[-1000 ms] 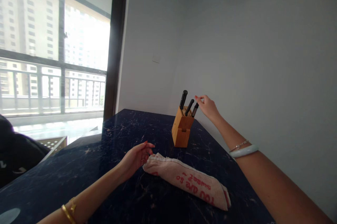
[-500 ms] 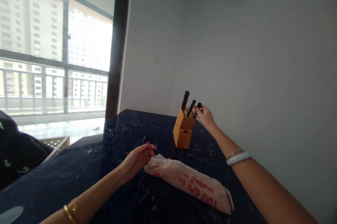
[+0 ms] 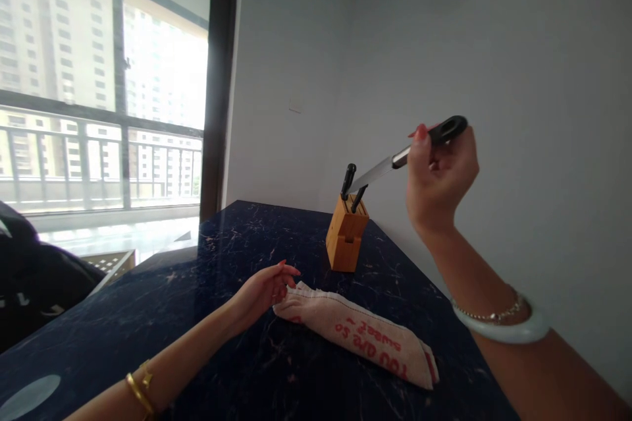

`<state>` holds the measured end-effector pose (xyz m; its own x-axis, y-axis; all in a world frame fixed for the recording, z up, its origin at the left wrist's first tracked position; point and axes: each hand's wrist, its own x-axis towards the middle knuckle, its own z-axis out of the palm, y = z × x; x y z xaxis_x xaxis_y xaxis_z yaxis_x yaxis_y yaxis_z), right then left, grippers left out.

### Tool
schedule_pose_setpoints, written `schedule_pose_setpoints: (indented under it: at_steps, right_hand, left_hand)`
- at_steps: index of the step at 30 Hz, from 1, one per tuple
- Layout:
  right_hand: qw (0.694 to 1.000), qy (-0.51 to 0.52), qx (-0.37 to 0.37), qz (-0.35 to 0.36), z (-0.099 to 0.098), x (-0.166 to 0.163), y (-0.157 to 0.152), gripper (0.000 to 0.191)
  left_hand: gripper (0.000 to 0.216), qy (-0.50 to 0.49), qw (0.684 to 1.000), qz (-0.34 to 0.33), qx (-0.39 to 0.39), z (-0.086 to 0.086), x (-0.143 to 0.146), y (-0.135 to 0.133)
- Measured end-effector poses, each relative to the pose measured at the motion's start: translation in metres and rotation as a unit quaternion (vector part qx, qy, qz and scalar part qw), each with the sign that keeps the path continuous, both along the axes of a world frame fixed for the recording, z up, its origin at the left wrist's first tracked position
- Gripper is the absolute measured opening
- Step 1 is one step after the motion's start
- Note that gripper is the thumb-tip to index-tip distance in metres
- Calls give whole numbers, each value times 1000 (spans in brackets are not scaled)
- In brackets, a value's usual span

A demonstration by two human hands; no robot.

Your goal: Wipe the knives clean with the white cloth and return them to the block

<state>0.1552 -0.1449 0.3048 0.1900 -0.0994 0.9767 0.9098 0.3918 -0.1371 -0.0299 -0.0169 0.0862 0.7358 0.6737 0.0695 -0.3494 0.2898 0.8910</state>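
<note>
My right hand (image 3: 441,180) is wrapped round the black handle of a kitchen knife (image 3: 378,172). Its silver blade slants down to the left, with the tip in front of or just above the wooden knife block (image 3: 343,241); the depth is hard to judge. Two black-handled knives (image 3: 348,182) stand in the block's slots. By the left end of a folded pinkish towel (image 3: 360,338) with red lettering rests my left hand (image 3: 264,292). Its fingers are loosely bent and hold nothing; whether they touch the towel I cannot tell.
The dark blue marbled table (image 3: 232,243) runs back to a grey wall (image 3: 494,65). A pale round patch (image 3: 30,396) shows at the table's near left. A black bag-like object (image 3: 39,282) is beyond the left edge, before a large window (image 3: 162,78).
My right hand has drawn one knife up out of the block and toward me, to the right. My left hand and the towel have stayed in nearly the same place.
</note>
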Motion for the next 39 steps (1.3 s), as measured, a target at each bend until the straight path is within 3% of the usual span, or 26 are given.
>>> schedule_pose_setpoints:
  at_steps: [2, 6, 9, 12, 17, 20, 23, 27, 30, 34, 39]
  right_hand:
    - [994, -8, -95, 55, -27, -22, -4, 21]
    - [933, -8, -326, 152, -105, -50, 11, 17]
    - [902, 12, -381, 200, -156, -59, 27, 13]
    - [885, 15, -407, 225, -185, -62, 35, 14]
    - [860, -26, -463, 213, -198, -63, 36, 16]
    - [853, -41, -489, 181, -204, -61, 37, 25]
    - [851, -73, -509, 110, -215, -59, 38, 42]
    - [818, -207, -537, -9, -224, -55, 43, 24]
    - [789, -282, -541, -67, -221, -49, 47, 20]
    - [775, -284, -552, -119, -215, -35, 48, 18]
    - [785, -259, -556, -84, -219, -25, 46, 17]
  left_hand:
    - [26, 5, 1000, -5, 25, 4, 0, -5]
    - [27, 21, 996, -69, 59, 17, -4, -17]
    - [35, -13, 994, -109, -1, 24, -6, -23]
    - [41, -50, 993, -103, -36, 22, -4, -23]
    - [35, -28, 999, -43, -12, 2, 6, -17]
    - [27, -22, 999, 38, -20, -4, 5, -8]
    - [19, 26, 992, 126, -11, -3, -4, 7]
    - [25, 133, 970, 191, 72, -8, -15, 29]
    - [27, 176, 958, 195, 110, -15, -18, 39]
    - [30, 214, 949, 178, 144, -20, -22, 45]
    - [29, 303, 908, 152, 247, -21, -29, 50]
